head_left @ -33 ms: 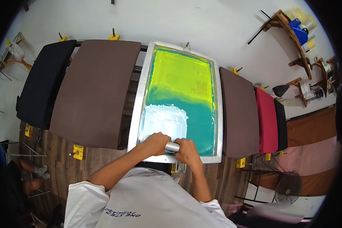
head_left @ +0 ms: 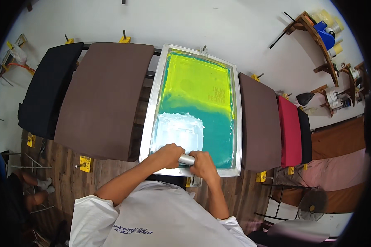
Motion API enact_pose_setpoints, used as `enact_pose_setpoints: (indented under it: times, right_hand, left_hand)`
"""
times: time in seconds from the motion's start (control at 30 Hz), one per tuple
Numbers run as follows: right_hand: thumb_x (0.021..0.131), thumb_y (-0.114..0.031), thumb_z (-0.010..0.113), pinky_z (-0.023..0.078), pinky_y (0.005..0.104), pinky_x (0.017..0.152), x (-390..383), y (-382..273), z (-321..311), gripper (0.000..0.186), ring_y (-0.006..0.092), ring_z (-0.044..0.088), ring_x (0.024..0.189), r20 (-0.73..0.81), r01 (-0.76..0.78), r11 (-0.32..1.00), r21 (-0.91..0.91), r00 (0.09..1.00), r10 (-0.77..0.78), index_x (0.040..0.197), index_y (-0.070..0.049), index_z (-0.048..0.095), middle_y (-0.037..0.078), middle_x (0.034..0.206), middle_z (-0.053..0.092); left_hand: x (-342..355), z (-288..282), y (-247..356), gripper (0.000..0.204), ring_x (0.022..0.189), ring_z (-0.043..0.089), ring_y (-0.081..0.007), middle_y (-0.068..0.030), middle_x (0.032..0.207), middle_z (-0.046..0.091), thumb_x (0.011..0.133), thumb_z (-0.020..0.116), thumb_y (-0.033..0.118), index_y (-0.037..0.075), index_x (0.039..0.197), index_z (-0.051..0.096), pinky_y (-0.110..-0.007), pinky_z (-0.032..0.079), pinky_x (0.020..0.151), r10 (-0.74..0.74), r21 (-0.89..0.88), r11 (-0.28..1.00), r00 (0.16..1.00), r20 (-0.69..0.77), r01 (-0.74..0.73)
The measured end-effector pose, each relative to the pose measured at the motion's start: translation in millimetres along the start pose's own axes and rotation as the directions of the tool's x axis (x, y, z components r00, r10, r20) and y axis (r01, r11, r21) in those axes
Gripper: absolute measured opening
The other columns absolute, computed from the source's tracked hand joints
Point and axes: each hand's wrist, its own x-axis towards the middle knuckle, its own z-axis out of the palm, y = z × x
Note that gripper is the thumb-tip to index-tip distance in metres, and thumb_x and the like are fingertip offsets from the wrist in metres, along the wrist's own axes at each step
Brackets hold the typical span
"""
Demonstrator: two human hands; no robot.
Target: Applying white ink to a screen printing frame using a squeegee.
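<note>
Little differs from the earlier frame beyond a slight shift of the view: screen (head_left: 236,123), left hand (head_left: 167,156), right hand (head_left: 204,165) and handle (head_left: 187,159) keep their places. The screen, centre of the frame, is yellow-green above and teal below, with white ink (head_left: 179,129) at its lower left. By its lower edge, the fingers of both hands wrap the metal handle. A white wall (head_left: 226,20) spans the top; wood floor (head_left: 107,177) shows lower left. Beside the screen are brown boards (head_left: 105,94), a black one (head_left: 49,88) far left, a red one (head_left: 290,133) right, and a fan (head_left: 311,205) lower right.
</note>
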Motion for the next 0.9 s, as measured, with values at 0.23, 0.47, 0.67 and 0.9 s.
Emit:
enact_pose_setpoints:
  times: [0.23,0.47,0.67,0.9]
  right_hand:
    - [0.065,-0.001,0.063,0.054,0.0453,0.077,62,-3,-34,0.029,0.0412,0.066,0.081,0.049,0.07,0.99,-0.122,0.997,-0.065,0.093,-0.004,0.071,0.023,0.083,0.068]
    - [0.066,0.006,0.064,0.052,0.0453,0.083,42,-4,11,0.043,0.0388,0.06,0.097,-0.164,0.065,0.992,-0.113,0.983,-0.083,0.107,-0.006,0.066,0.016,0.102,0.062]
    - [0.059,0.008,0.071,0.05,0.0443,0.09,-24,-15,31,0.061,0.0369,0.056,0.108,-0.099,0.114,0.993,-0.038,0.988,-0.117,0.118,-0.003,0.06,0.016,0.118,0.057]
    - [0.064,0.005,0.064,0.052,0.0446,0.084,41,-4,-8,0.04,0.0397,0.062,0.094,-0.152,0.091,0.991,-0.094,0.983,-0.105,0.103,-0.003,0.068,0.021,0.101,0.066]
  left_hand:
    - [17,-46,-12,0.026,0.082,0.069,-0.0371,-0.0194,0.087,0.071,0.068,0.067,0.003,0.005,0.094,0.071,-0.043,0.055,0.076,0.034,-0.123,0.99,0.971,-0.237,-0.064]
    - [0,13,-26,0.045,0.097,0.063,-0.0408,-0.0198,0.11,0.064,0.07,0.057,-0.008,0.004,0.113,0.063,-0.047,0.053,0.083,0.025,-0.11,0.989,0.85,-0.527,-0.098]
    - [-56,56,5,0.051,0.11,0.059,-0.0388,-0.0205,0.128,0.054,0.072,0.058,-0.01,0.002,0.122,0.058,-0.045,0.052,0.09,0.023,-0.048,0.998,0.888,-0.459,-0.051]
    - [-1,-13,-3,0.035,0.092,0.066,-0.0396,-0.0212,0.098,0.069,0.072,0.057,-0.007,0.002,0.105,0.068,-0.046,0.053,0.082,-0.04,-0.132,0.991,0.893,-0.448,-0.022]
